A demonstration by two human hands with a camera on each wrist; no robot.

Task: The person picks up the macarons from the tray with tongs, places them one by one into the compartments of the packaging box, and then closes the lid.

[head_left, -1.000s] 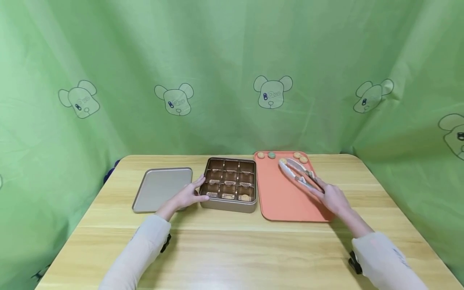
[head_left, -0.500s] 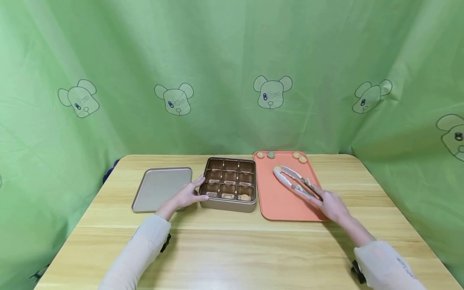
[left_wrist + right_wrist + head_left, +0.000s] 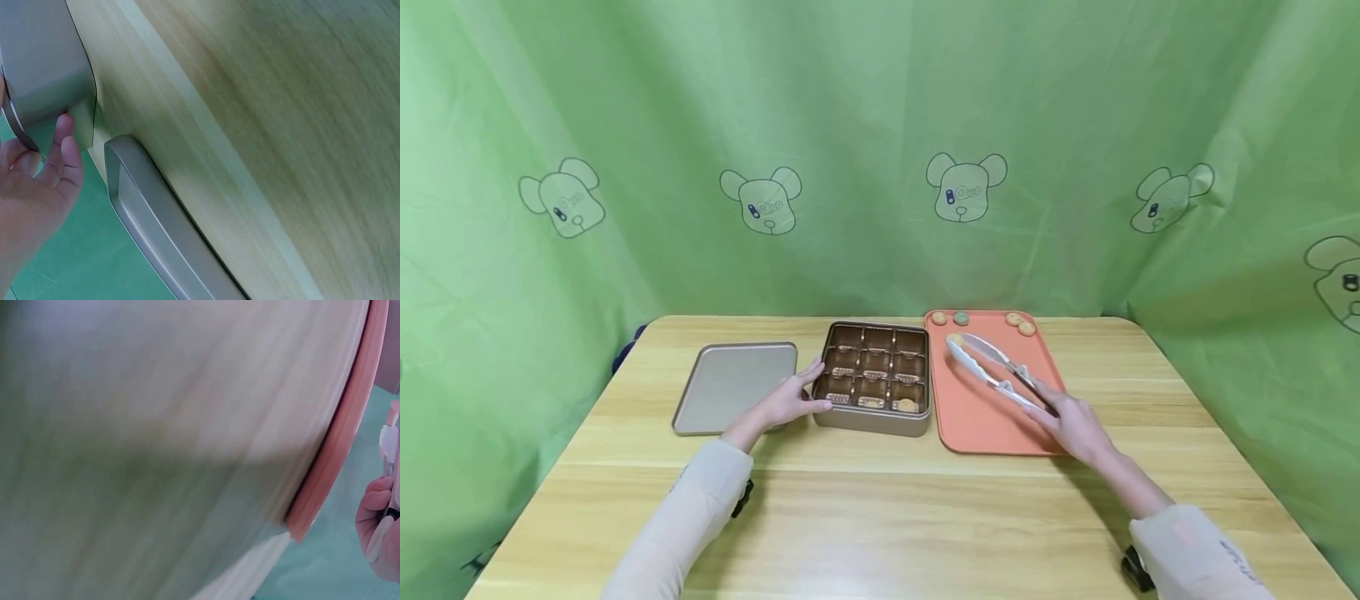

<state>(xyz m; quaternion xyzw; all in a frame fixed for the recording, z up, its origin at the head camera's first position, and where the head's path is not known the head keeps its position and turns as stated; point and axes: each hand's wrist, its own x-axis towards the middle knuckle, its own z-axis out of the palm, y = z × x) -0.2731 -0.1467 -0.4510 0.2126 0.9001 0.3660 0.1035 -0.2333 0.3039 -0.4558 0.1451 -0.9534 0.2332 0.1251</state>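
My left hand [image 3: 784, 402] rests at the near left corner of a brown square tin [image 3: 872, 422], thumb along its front rim. In the left wrist view its fingertips touch the tin's side wall. The tin has a divided insert; one round cookie [image 3: 907, 406] lies in the near right compartment and another [image 3: 871, 403] in the near middle one. My right hand [image 3: 1078, 427] grips white-tipped tongs [image 3: 976, 367], whose ends pinch a cookie [image 3: 955, 340] over the left part of a coral tray [image 3: 973, 421]. The right wrist view catches only part of this hand, at its edge.
A flat metal lid [image 3: 737, 385] lies left of the tin. Along the tray's far edge are a pale cookie [image 3: 938, 318], a green cookie [image 3: 961, 318] and two more cookies [image 3: 1025, 328] at the right corner. A green curtain [image 3: 865, 250] hangs behind the wooden table [image 3: 865, 517].
The tongs, with the cookie between their ends, have moved left across the tray toward the tin. My left hand has stayed at the tin's corner.
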